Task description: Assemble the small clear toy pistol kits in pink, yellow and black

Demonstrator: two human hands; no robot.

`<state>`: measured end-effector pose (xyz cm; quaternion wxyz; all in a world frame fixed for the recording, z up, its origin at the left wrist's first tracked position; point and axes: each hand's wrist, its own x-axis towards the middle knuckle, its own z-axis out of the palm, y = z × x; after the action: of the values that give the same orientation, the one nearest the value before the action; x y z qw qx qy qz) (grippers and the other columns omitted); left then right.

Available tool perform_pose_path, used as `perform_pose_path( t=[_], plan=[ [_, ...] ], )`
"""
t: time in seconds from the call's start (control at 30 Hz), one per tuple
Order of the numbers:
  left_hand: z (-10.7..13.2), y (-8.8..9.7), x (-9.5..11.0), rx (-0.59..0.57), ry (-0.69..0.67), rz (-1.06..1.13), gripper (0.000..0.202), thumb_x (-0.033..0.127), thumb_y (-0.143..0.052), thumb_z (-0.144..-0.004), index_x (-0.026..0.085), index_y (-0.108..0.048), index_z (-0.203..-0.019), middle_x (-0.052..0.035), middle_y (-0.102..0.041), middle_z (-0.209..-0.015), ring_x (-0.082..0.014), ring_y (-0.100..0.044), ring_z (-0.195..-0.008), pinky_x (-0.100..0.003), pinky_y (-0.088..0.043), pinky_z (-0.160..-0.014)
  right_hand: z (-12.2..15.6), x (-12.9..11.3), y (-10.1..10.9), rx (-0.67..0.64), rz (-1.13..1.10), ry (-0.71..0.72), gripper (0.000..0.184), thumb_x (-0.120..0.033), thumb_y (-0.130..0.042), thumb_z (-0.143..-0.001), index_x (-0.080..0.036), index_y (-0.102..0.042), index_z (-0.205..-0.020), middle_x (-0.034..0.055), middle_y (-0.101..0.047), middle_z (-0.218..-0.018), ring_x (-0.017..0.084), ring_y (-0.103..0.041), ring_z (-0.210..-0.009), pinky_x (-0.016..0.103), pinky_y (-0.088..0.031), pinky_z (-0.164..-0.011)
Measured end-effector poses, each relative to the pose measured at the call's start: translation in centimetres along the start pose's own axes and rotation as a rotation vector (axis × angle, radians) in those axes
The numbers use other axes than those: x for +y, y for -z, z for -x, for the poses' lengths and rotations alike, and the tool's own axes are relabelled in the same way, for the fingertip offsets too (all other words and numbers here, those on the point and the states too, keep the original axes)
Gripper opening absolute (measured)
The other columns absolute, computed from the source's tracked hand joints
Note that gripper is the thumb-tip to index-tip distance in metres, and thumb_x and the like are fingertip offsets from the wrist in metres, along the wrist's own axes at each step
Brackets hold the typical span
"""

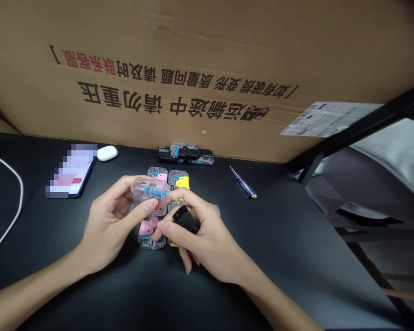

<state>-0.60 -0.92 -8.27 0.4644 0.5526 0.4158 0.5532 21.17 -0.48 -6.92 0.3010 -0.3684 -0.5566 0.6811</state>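
Cardboard stands along the far edge of the black tabletop. Short of it, the left hand pinches a clear plastic case between thumb and fingers — the right hand curls round a black piece.

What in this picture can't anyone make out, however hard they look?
All in the head view:
- Clear plastic case: part of its near face, covered by the thumb of the left hand.
- Black piece: its lower edge, behind the thumb of the right hand.
- Smartphone: screen contents, pixelated.
- White cable: both ends, cut off by the left edge.
- Shipping label: print too small.
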Motion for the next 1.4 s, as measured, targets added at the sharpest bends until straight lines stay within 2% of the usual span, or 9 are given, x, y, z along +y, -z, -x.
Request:
perform_pose_path(
  t=[0.2, 0.37, 0.63, 0.77, 0.87, 1.0, 1.13, 1.3, 1.4],
  plan=[
    [-0.2, -0.2, 0.1, 0.06, 0.01, 0.023, 0.019, 0.028, -0.092, -0.098, 0.029, -0.089, -0.116, -0.0016, -0.087, -0.112, -0.0186, -0.084, -0.101, -0.025, -0.069, -0.09, -0.1, 0.1, -0.5, -0.064, -0.156, -0.048, 0.04, -0.055, -0.083, -0.105, -0.028, -0.061, -0.124, -0.0033, -0.083, -0.082, 0.006, -0.056, -0.038, 0.015, -0.038, -0.036],
    [0.6, 0.2, 0.2, -0.039, -0.186, -0.082, 0.025, 0.019, -0.092, -0.096, 0.029, -0.089, -0.119, -0.0033, -0.086, -0.108, -0.0198, -0.08, -0.096, -0.027, -0.068, -0.083, -0.2, 0.0, -0.3, -0.026, -0.233, 0.0, 0.047, -0.069, -0.066, -0.111, -0.023, -0.065, -0.105, 0.0004, -0.082, -0.076, 0.006, -0.053, -0.033, 0.016, -0.027, -0.033],
    [0.6, 0.3, 0.0, -0.001, -0.179, -0.053, 0.025, 0.019, -0.093, -0.094, 0.028, -0.09, -0.117, -0.004, -0.086, -0.107, -0.021, -0.082, -0.094, -0.027, -0.07, -0.081, 0.0, -0.1, -0.7, -0.022, -0.277, 0.014, 0.047, -0.068, -0.066, -0.112, -0.022, -0.064, -0.107, -0.001, -0.08, -0.077, 0.004, -0.052, -0.034, 0.015, -0.028, -0.034],
    [0.3, 0.3, -0.3, -0.012, 0.058, 0.182, 0.021, 0.027, -0.093, -0.097, 0.032, -0.091, -0.118, -0.0028, -0.088, -0.11, -0.0192, -0.085, -0.095, -0.024, -0.072, -0.085, 0.0, -0.1, -0.6, -0.024, -0.301, 0.032, 0.05, -0.069, -0.067, -0.11, -0.019, -0.071, -0.112, 0.0003, -0.079, -0.074, 0.005, -0.052, -0.033, 0.016, -0.023, -0.032],
    [-0.2, 0.3, 0.1, -0.017, 0.21, 0.335, 0.022, 0.038, -0.097, -0.094, 0.03, -0.092, -0.114, -0.0028, -0.088, -0.101, -0.0166, -0.083, -0.079, -0.022, -0.071, -0.072, -0.1, 0.0, -0.1, 0.138, -0.283, 0.09, 0.046, -0.065, -0.072, -0.109, -0.02, -0.069, -0.098, 0.0006, -0.079, -0.073, 0.005, -0.053, -0.032, 0.016, -0.024, -0.033],
    [-0.8, 0.1, 0.6, -0.016, 0.256, 0.352, 0.022, 0.04, -0.099, -0.092, 0.029, -0.092, -0.11, -0.0029, -0.087, -0.095, -0.0142, -0.081, -0.074, -0.018, -0.068, -0.068, -0.3, 0.0, 1.2, 0.296, -0.226, 0.194, 0.043, -0.061, -0.079, -0.105, -0.023, -0.06, -0.096, 0.0016, -0.083, -0.076, 0.008, -0.057, -0.033, 0.016, -0.028, -0.034],
    [-1.2, -0.1, 0.4, -0.039, 0.312, 0.326, 0.022, 0.04, -0.098, -0.093, 0.026, -0.092, -0.108, -0.0038, -0.087, -0.095, -0.0134, -0.081, -0.074, -0.017, -0.069, -0.068, -0.1, 0.1, 1.7, 0.267, -0.199, 0.183, 0.042, -0.064, -0.076, -0.106, -0.026, -0.058, -0.108, 0.0002, -0.082, -0.072, 0.011, -0.059, -0.031, 0.017, -0.031, -0.034],
    [-1.2, 0.0, 0.2, -0.03, 0.316, 0.315, 0.026, 0.041, -0.098, -0.092, 0.024, -0.092, -0.111, -0.0043, -0.086, -0.095, -0.0133, -0.08, -0.073, -0.018, -0.069, -0.069, 0.0, 0.1, 1.1, 0.246, -0.145, 0.099, 0.047, -0.066, -0.077, -0.106, -0.026, -0.055, -0.097, -0.0029, -0.075, -0.062, 0.01, -0.057, -0.033, 0.017, -0.028, -0.035],
    [-1.1, 0.1, 0.3, -0.047, 0.316, 0.303, 0.026, 0.041, -0.098, -0.093, 0.024, -0.091, -0.111, -0.0044, -0.086, -0.094, -0.0144, -0.081, -0.075, -0.019, -0.069, -0.072, -0.3, 0.0, 0.9, 0.28, -0.089, 0.102, 0.046, -0.063, -0.083, -0.103, -0.023, -0.064, -0.092, 0.0005, -0.08, -0.074, 0.007, -0.058, -0.043, 0.017, -0.031, -0.04]
  ],
)
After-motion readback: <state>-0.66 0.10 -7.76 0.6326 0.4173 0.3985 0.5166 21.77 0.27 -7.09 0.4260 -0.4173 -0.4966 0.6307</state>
